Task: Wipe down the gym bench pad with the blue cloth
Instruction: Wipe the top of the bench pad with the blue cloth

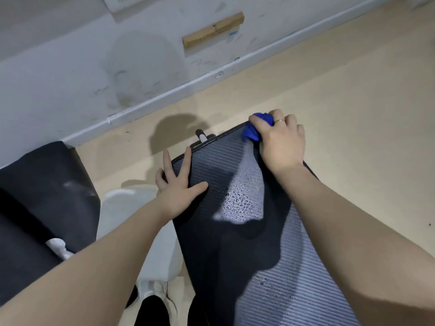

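Right hand bunched around blue cloth at bench pad's far corner, left hand flat, fingers spread.

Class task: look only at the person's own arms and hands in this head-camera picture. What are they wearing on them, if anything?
Both forearms are bare as far as the frame shows: no sleeves, gloves or watch in view. The right hand wears a thin gold-coloured ring on one finger. The left hand shows no ring or other jewellery.

Bunched blue cloth on ribbed, droplet-speckled bench pad
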Available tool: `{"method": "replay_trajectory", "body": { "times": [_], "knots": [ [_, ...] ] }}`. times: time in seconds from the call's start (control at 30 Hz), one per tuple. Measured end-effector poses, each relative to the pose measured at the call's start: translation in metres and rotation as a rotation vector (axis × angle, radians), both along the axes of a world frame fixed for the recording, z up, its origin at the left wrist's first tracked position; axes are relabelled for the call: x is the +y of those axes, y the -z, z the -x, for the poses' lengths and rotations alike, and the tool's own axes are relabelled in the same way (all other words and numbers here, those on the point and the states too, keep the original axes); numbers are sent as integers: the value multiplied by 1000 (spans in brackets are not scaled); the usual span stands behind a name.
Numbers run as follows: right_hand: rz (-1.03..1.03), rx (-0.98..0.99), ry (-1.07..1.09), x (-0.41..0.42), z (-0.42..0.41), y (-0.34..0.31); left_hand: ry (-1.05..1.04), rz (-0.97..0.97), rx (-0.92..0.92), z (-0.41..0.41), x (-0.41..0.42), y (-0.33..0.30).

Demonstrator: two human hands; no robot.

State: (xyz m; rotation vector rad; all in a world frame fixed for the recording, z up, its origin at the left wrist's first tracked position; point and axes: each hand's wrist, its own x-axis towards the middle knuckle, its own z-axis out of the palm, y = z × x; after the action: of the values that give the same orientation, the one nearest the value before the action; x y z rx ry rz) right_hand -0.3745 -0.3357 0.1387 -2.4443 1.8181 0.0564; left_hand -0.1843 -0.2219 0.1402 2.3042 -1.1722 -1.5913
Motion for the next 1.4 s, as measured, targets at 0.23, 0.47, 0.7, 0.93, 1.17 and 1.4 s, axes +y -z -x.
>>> {"method": "replay_trajectory", "body": {
  "times": [0.23,0.47,0.7,0.93,1.17,1.4],
  "knots": [
    [-48,-125,-155,62,-35,1,-24,-9,-10,3,-1,-5],
    [-47,-47,92,20,-41,-2,-32,169,-17,-16,8,-3],
    [-137,-145,-344,86,-91,-9,-271,188,-7,-37,23,-5],
    [-109,-148,-50,52,-93,-10,-315,199,67,-42,30,-4],
    [-166,-113,-562,101,-120,-15,-444,109,448,-64,49,-12],
    [-58,-66,-243,85,-107,-10,-132,239,412,-48,68,-7]
  ]
}}
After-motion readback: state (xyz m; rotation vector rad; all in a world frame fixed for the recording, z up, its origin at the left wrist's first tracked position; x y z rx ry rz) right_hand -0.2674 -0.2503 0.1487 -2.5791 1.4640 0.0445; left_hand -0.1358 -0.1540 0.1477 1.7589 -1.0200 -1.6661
